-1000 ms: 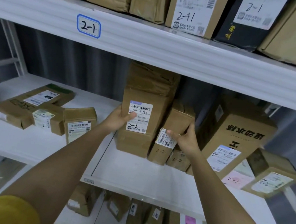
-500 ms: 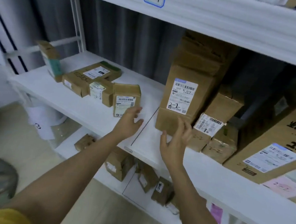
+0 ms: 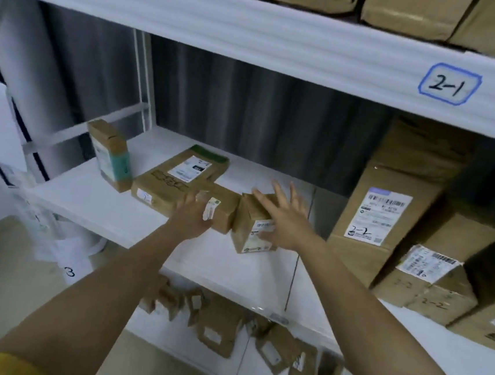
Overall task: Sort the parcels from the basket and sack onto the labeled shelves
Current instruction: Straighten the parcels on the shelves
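On the white middle shelf lie brown parcels. My left hand rests with fingers forward on a low parcel that has a white label on its end. My right hand, fingers spread and straight, lies over a small upright box beside it. Behind them lies a flat parcel with a green edge and "2-2" on its label. An upright box with a teal label stands at the far left. Neither hand grips anything.
A tall box marked 2-2 and smaller 2-2 boxes fill the right bay. The shelf edge above carries a 2-1 tag with parcels on top. Several parcels lie on the lower shelf. A white upright post stands at the left.
Both hands let go of the tall 2-2 box and the small box beside it, then moved left to the small parcels in the left bay. The view swung left and down.
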Motion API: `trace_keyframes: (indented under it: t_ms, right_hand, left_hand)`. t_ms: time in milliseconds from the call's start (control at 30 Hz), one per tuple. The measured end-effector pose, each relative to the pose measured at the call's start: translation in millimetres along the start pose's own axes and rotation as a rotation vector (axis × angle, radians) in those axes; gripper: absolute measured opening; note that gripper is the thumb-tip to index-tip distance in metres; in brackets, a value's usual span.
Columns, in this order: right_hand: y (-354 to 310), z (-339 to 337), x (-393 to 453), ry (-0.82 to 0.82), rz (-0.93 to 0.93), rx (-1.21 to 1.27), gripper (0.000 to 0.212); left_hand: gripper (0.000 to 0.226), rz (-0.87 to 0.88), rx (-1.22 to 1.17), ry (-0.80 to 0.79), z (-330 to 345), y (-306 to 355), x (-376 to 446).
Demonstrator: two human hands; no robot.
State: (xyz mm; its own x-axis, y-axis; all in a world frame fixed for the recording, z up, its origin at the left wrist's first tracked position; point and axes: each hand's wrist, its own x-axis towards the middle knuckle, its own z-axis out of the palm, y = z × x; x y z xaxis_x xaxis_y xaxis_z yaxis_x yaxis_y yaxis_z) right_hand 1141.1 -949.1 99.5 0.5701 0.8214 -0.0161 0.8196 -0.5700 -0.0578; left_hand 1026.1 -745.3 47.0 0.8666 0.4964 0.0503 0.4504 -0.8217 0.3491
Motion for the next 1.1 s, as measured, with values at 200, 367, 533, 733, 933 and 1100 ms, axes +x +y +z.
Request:
trace_keyframes:
  t_ms: [200, 367, 533, 733, 933, 1100]
  right_hand:
    - [-9.6, -9.1, 35.2, -0.208, 0.118, 0.002, 0.098]
    - [-14.7, -3.3, 31.7, -0.185, 0.188, 0.093, 0.093]
    - [-19.3, 0.8, 29.7, -0.144, 0.291, 0.055, 0.093]
    - [-37.1, 2.1, 43.2, -0.135, 0.429, 0.026, 0.092]
    - [-45.4, 10.1, 45.6, -0.099, 0.474, -0.001, 0.082]
    - [-45.9, 20.2, 34.8, 0.069, 0.430, -0.140, 0.075]
  left_hand:
    - [0.073, 0.160, 0.094, -0.234, -3.8, -27.8, 45.8]
    - [0.075, 0.221, 0.091, -0.317, -2.1, -36.3, 63.0]
    - [0.066, 0.224, 0.124, -0.295, -7.8, -31.6, 60.2]
    - [0.057, 0.245, 0.154, -0.265, -10.1, -28.2, 51.9]
    - [0.052, 0.222, 0.244, -0.210, -6.2, -20.4, 47.6]
    - [0.051, 0.223, 0.310, -0.181, -2.0, -13.5, 40.7]
